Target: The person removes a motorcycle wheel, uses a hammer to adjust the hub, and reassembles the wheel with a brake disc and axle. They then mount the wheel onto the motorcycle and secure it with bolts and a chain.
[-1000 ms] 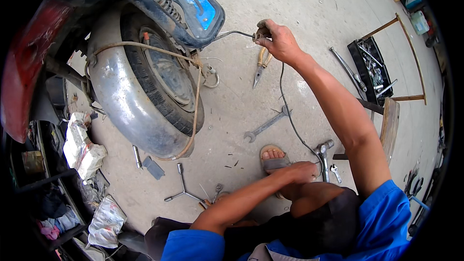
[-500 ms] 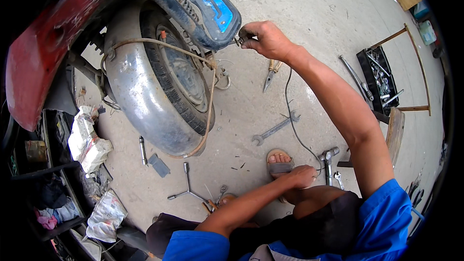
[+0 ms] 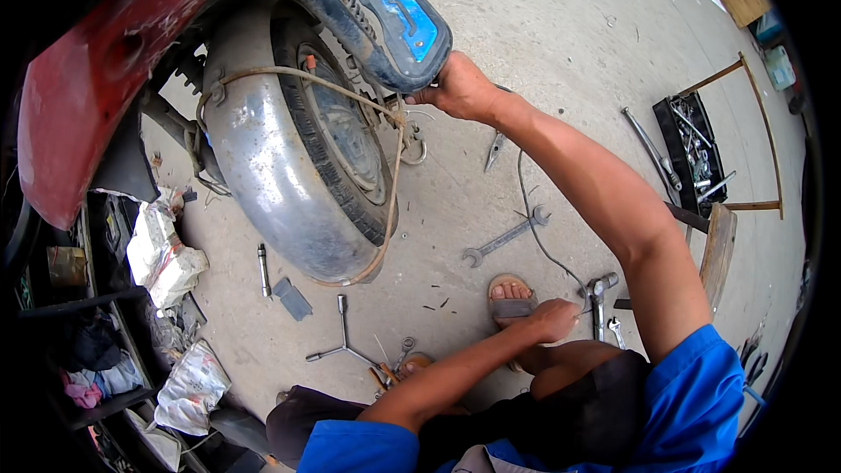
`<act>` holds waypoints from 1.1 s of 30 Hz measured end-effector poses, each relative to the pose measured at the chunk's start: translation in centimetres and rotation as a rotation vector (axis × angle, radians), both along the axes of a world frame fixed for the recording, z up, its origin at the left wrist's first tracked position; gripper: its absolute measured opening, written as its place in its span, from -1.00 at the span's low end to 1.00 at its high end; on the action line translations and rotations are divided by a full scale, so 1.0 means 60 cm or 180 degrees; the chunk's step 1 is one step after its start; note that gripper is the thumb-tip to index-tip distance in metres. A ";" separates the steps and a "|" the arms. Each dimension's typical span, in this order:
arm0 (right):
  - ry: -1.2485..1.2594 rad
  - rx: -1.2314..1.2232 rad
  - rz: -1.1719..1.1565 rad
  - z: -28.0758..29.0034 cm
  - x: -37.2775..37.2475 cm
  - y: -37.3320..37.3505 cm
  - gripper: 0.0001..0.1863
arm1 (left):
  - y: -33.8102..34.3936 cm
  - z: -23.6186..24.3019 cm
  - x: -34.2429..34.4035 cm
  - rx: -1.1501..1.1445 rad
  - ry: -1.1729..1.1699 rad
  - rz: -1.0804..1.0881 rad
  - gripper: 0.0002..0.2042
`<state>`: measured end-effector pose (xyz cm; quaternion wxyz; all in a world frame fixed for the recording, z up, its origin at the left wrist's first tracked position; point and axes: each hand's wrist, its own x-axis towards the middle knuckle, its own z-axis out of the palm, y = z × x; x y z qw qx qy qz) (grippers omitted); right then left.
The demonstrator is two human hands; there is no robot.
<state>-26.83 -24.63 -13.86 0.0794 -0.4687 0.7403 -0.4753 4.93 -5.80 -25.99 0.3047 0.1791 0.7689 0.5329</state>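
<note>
My right hand reaches under the lower edge of a blue-and-black cover beside a motor vehicle's wheel. Its thumb shows below the cover; the other fingertips are hidden behind it. A thin black cable emerges at the right wrist, passes behind the forearm and curves down to my left hand. That hand is closed around the cable's lower end, above my sandalled foot. A brown cord is tied around the wheel and its silver mudguard.
On the concrete lie an open-ended wrench, pliers partly behind my arm, a hammer, a three-way socket wrench and a socket bar. A black toolbox stands right; cluttered shelves stand left.
My right hand has moved slightly down relative to the cover, and its fingertips, which pinched a small metal piece, are now hidden. The view has shifted a little. My left hand stays closed.
</note>
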 end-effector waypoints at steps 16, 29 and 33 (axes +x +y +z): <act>0.0641 0.0589 0.0024 -0.011 -0.008 0.002 -0.78 | -0.324 0.145 -0.084 -0.0762 0.0291 0.0891 -0.65; 0.0745 0.0369 -0.0015 -0.005 0.007 0.001 -0.73 | -0.442 0.365 0.046 -0.1044 -0.0339 0.0181 -0.57; 0.0636 0.0451 -0.0118 -0.014 0.010 -0.007 -0.73 | -0.445 0.415 0.064 -0.1108 -0.0392 0.0095 -0.54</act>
